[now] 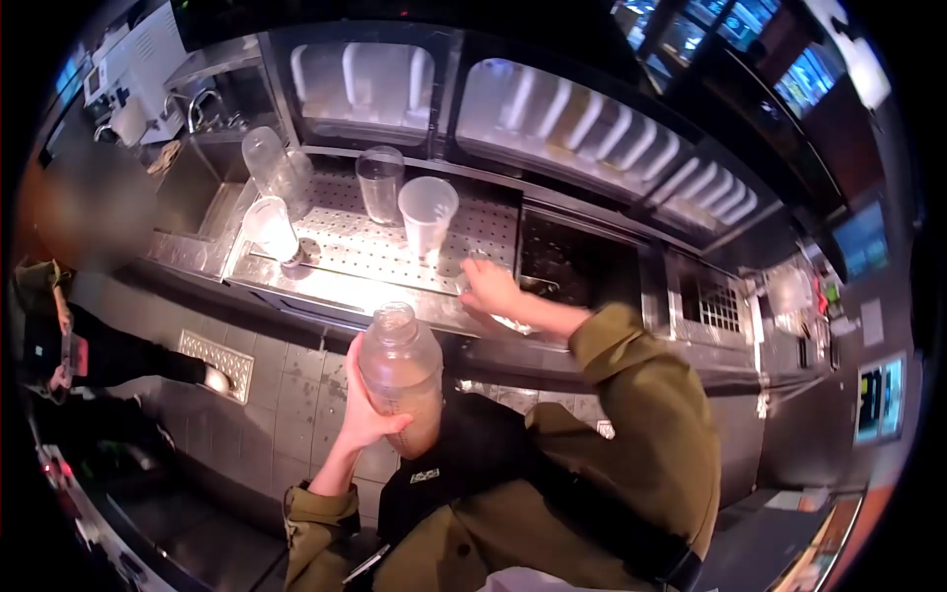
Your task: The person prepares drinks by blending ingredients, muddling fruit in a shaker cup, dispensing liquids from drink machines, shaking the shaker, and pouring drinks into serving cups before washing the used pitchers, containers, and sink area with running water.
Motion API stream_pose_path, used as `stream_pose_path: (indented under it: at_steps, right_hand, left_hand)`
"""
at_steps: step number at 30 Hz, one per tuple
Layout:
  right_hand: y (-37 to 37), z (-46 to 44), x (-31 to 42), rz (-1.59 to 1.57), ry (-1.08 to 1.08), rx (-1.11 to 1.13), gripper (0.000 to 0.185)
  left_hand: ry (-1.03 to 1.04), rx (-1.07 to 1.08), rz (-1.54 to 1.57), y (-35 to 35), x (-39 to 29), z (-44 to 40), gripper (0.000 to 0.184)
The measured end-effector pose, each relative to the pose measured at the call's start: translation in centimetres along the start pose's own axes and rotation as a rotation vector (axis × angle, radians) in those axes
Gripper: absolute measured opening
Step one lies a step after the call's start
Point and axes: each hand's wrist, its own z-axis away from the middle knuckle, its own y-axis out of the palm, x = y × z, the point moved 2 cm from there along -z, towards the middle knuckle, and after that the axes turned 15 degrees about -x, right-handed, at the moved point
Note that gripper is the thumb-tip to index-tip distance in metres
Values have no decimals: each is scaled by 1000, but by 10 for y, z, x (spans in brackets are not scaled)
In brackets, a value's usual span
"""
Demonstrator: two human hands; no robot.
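Note:
My left hand (368,409) is wrapped around a clear bottle (401,370) with an uncapped neck and brownish contents low inside. The bottle is tilted slightly in front of my apron. Over the front edge of the counter, my right hand (490,288) is closed with its fingers curled down; whatever is in them is too blurred to make out. Just behind it stands a frosted plastic pitcher (428,217). A clear tall pitcher (381,185) is beside that one, farther back. To the left are a brightly lit white cup (271,229) and a clear container (276,163).
The cups stand on a perforated metal drain tray (335,237). Right of it is a dark recessed well (577,259). A sink (197,187) lies at the left, and lidded bins (572,113) line the back. Another person (84,326) stands at the far left.

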Motion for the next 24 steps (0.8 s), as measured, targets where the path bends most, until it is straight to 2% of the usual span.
stream_pose_path:
  at_steps: [2, 3, 5, 7, 9, 12, 16, 19, 20, 22, 23, 24]
  right_hand:
    - [41, 9, -19, -39, 33, -37, 41]
    - [28, 9, -15, 34, -49, -162, 40]
    - [-37, -16, 4, -125, -4, -313, 41]
    - [-106, -51, 41, -726, 64, -228, 41]
    - [-120, -79, 73, -1220, -38, -48, 40]
    - [-136, -115, 81, -1252, 18, 91, 40]
    - [-148, -142, 71, -1169, -113, -20, 31]
    - [-154, -168, 59, -1303, 137, 46, 30]
    - [-152, -172, 54, -1286, 91, -66, 45]
    - [-144, -185, 32, -1360, 164, -75, 45]
    - [-140, -188, 21, -1399, 202, -73, 46]
    - [-132, -186, 11, -1475, 555, 28, 35]
  left_hand:
    - [-10, 5, -37, 0, -5, -21, 119]
    - [-13, 14, -63, -1, -9, -34, 119]
    - [-53, 44, -83, 4, -18, -58, 119]
    - [-104, 57, -78, 15, -22, -74, 119]
    - [-105, 119, -87, 27, -26, -95, 118]
    - [-133, 186, -57, 51, -46, -115, 117]
    - [-177, 217, -54, 65, -62, -141, 117]
    - [-192, 231, -128, 62, -66, -163, 116]
    - [-188, 231, -143, 67, -71, -169, 116]
    - [-118, 266, -170, 62, -68, -185, 115]
    - [-208, 276, -171, 56, -66, -189, 115]
    - [-298, 283, -171, 54, -68, -193, 114]
